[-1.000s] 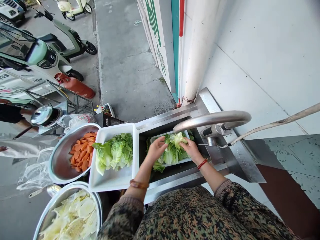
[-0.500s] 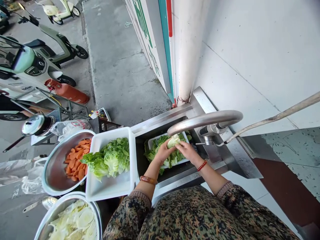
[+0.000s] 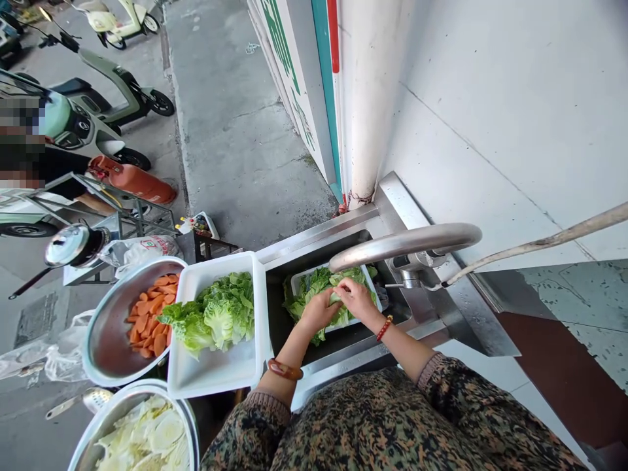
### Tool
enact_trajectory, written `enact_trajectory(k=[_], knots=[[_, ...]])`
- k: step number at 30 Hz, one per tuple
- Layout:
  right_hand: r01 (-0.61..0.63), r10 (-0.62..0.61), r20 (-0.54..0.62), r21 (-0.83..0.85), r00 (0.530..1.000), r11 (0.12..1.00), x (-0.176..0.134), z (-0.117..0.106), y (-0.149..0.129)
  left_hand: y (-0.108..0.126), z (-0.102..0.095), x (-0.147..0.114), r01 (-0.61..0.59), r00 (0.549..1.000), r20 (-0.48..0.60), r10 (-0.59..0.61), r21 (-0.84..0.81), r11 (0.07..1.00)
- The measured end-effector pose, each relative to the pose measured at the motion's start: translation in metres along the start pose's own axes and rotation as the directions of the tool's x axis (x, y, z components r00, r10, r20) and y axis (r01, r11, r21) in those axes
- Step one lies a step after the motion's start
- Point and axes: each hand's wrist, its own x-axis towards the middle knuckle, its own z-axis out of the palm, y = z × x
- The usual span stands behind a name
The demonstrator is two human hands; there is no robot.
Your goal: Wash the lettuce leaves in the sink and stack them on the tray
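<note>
Both hands meet over the sink (image 3: pixel 275 314), just below the curved faucet (image 3: pixel 407 239). My left hand (image 3: pixel 318 309) is closed around a piece of lettuce (image 3: pixel 335 297), mostly hidden by the fingers. From the other side, my right hand (image 3: pixel 357 297) grips the same piece, its fingers bent over the top. Beneath them, more leafy lettuce (image 3: pixel 314 286) fills a white basin inside the sink. At the left, a white tray (image 3: pixel 216 376) holds a pile of green lettuce leaves (image 3: pixel 223 307).
A steel bowl of sliced carrots (image 3: pixel 152 314) stands left of the tray, with a bowl of sliced cabbage (image 3: pixel 147 435) nearer me. Farther off are a pan (image 3: pixel 66 245), a red gas cylinder (image 3: pixel 142 183), parked scooters (image 3: pixel 112 98) and a person (image 3: pixel 63 170). A white wall rises at the right.
My right hand has turned over the lettuce piece, whose pale cut end no longer shows. Both hands have shifted slightly lower. A person has come into view at the far left.
</note>
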Motion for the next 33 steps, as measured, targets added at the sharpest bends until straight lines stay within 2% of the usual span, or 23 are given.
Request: enact_trajectory(k=[2,4,7,10,13,16,18,20,22,24,26,27,29,31,33], knots=[[0.066,-0.069,-0.019,-0.13,0.997,0.989,-0.002,0.006,0.004,-0.005,0.002,0.0,-0.066,0.997,0.057,0.055,0.207,0.976],[0.161,-0.155,0.045,-0.302,0.987,0.94,0.001,0.006,0.007,-0.01,0.006,0.002,-0.086,0.996,0.062,0.068,0.375,0.923],[0.261,-0.18,0.203,-0.52,0.963,0.813,0.015,-0.005,0.01,-0.017,0.013,0.002,-0.021,1.0,0.013,0.017,0.446,0.895],[0.196,-0.043,0.246,-0.642,0.968,0.741,0.039,-0.023,0.008,-0.022,0.014,-0.002,-0.009,0.998,0.054,-0.011,0.35,0.937],[0.112,0.021,0.188,-0.67,0.982,0.734,0.061,-0.037,0.003,-0.025,0.008,-0.005,0.039,0.999,0.034,-0.041,0.058,0.998],[0.07,-0.003,0.11,-0.61,0.994,0.789,0.071,-0.046,0.0,-0.024,0.0,-0.005,0.103,0.995,0.021,-0.101,-0.272,0.957],[0.035,-0.017,0.04,-0.527,0.999,0.849,0.068,-0.049,0.001,-0.021,-0.003,-0.005,0.125,0.992,0.04,-0.119,-0.408,0.904],[-0.006,0.0,-0.019,-0.349,1.0,0.937,0.057,-0.045,0.005,-0.016,-0.004,-0.006,0.141,0.99,0.076,-0.12,-0.504,0.852],[-0.057,0.057,0.005,-0.041,0.998,0.998,0.041,-0.036,0.009,-0.013,-0.002,-0.007,0.162,0.986,0.125,-0.109,-0.575,0.802],[-0.147,0.125,0.095,0.282,0.988,0.948,0.025,-0.023,0.011,-0.011,0.002,-0.007,0.186,0.98,0.175,-0.098,-0.613,0.768],[-0.231,0.183,0.146,0.476,0.972,0.849,0.015,-0.013,0.011,-0.012,0.005,-0.005,0.213,0.972,0.209,-0.104,-0.612,0.762],[-0.25,0.208,0.138,0.519,0.968,0.817,0.012,-0.011,0.011,-0.012,0.007,-0.003,0.22,0.971,0.211,-0.113,-0.601,0.769],[-0.243,0.23,0.092,0.534,0.969,0.81,0.013,-0.013,0.011,-0.012,0.01,0.004,0.186,0.982,0.142,-0.127,-0.582,0.792],[-0.203,0.225,0.01,0.472,0.974,0.858,0.016,-0.02,0.011,-0.009,0.012,0.013,0.104,0.993,0.009,-0.12,-0.567,0.817],[-0.151,0.2,-0.114,0.34,0.973,0.928,0.018,-0.027,0.012,-0.003,0.014,0.021,0.027,0.989,-0.104,-0.104,-0.564,0.825]])
